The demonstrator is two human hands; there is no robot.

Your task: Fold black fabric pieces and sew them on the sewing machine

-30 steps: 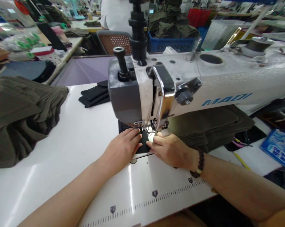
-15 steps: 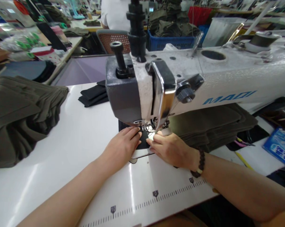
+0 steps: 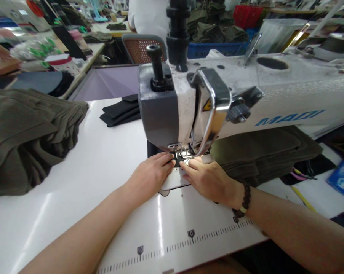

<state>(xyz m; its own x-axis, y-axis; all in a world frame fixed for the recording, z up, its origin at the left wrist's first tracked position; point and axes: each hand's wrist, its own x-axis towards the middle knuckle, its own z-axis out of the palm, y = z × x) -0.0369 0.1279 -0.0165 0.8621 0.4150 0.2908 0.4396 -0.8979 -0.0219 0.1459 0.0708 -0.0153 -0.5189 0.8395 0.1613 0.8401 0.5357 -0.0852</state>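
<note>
White tabletop (image 3: 97, 171) carries a sewing machine (image 3: 189, 99), where the left hand (image 3: 149, 177) and right hand (image 3: 208, 180) press flat, fingertips pinning black fabric (image 3: 178, 163) steady beneath the needle.

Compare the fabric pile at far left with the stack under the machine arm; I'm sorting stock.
The olive pile at far left is tall, fanned and slumping; the olive stack under the sewing machine arm lies low, flat and squared. The pile sits in the open; the stack is partly shadowed. Both rest on the white table.
</note>
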